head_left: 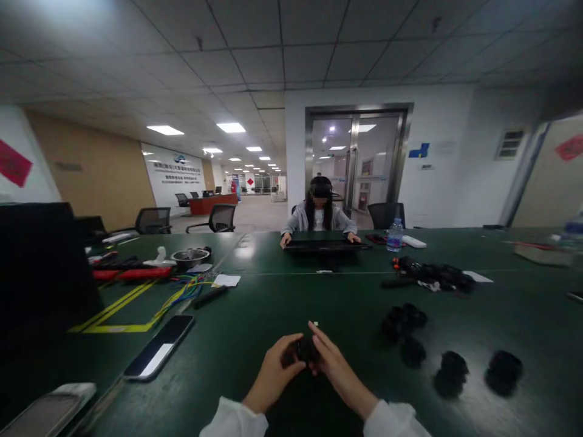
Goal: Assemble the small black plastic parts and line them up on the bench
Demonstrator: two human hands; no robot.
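On my feed the black part (pixel 306 349) is between both hands, near the middle of the near side of the green table (pixel 255 315), and I place everything by it. The left hand (pixel 276 367) wraps its left side, thumb on the near side, fingers toward the far side. The right hand (pixel 337 367) meets it from the right, fingers nearly straight and laid against it; I can't tell whether that hand grips or only touches. So the hands are drawn together, the part between them. It is too dark and blurred for me to make out its details.

I judge the step in hand to be close two-handed handling of the part. The next move, as I read it, calls for a firm left hold, so the right fingers can shift on it without a drop.

Right of the part lie loose black pieces (pixel 450 373), some bunched, some apart. To its left is a phone (pixel 159 348); beyond and left, coloured wires (pixel 186 291). Straight beyond the part a person (pixel 320 215) sits behind a black panel (pixel 324 246). A bottle (pixel 395 237) stands beyond it and rightward.
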